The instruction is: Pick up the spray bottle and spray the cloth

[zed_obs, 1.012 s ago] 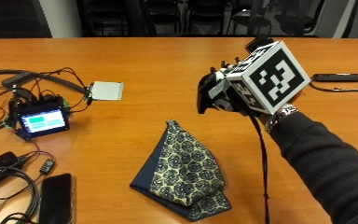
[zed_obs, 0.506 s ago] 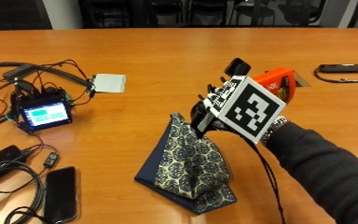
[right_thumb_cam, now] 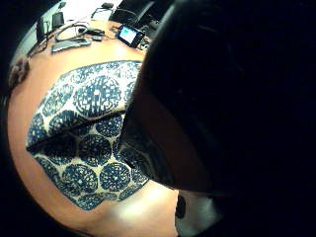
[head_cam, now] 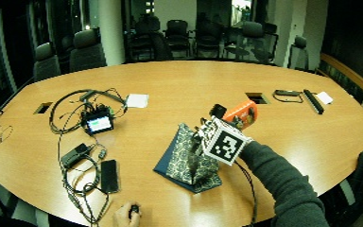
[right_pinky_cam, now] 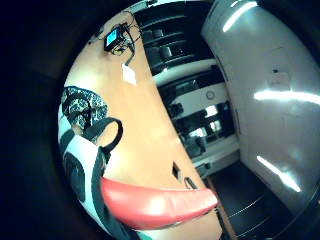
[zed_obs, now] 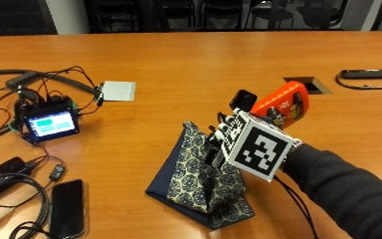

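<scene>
Right hand [zed_obs: 227, 137], gloved, grips the spray bottle [zed_obs: 280, 105] with fingers curled round it and holds it tilted above the table [zed_obs: 178, 59], directly over the cloth [zed_obs: 197, 179]. The orange bottle body points away from the person; its black nozzle end [zed_obs: 244, 99] sits at the top of the hand (trigger contact cannot be made out). In the thumb-side palm view the cloth [right_thumb_cam: 84, 143] fills the area below the palm, so the hand is close above it.

Left to right across the table in the outside view: a small device with a lit blue screen [zed_obs: 48, 123] amid tangled black cables [zed_obs: 39, 84]; a dark phone [zed_obs: 67, 208] near the front edge; a small grey square pad [zed_obs: 118, 90]; the cloth, navy with a cream medallion print, folded and bunched into a ridge; the hand and bottle; a rectangular opening [zed_obs: 307, 84] in the table surface; a black strap-like item [zed_obs: 370, 77] at far right.
</scene>
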Tool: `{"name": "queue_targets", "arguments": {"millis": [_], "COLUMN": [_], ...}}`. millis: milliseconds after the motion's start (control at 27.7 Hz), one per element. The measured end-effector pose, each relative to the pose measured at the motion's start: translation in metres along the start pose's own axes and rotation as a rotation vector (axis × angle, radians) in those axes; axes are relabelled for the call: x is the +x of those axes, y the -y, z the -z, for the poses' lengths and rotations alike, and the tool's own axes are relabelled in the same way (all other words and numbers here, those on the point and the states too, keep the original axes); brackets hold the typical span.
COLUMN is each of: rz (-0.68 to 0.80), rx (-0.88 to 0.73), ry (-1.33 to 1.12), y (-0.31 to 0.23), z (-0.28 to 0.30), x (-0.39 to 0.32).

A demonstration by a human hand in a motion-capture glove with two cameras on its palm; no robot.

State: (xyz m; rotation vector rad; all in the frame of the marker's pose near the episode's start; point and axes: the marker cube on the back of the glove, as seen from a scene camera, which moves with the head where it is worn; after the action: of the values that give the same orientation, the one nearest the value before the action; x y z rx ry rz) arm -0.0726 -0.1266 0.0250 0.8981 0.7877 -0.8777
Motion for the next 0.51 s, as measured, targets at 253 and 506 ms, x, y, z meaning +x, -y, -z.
{"name": "queue_targets", "arguments": {"millis": [253,506], "rz": [0.055,0.01], "rx": [-0.011,-0.017], "ry": [-0.032,-0.001], "y": [0.002,0.001], "z": [-0.003,0.0], "x": [-0.012,-0.023]}}
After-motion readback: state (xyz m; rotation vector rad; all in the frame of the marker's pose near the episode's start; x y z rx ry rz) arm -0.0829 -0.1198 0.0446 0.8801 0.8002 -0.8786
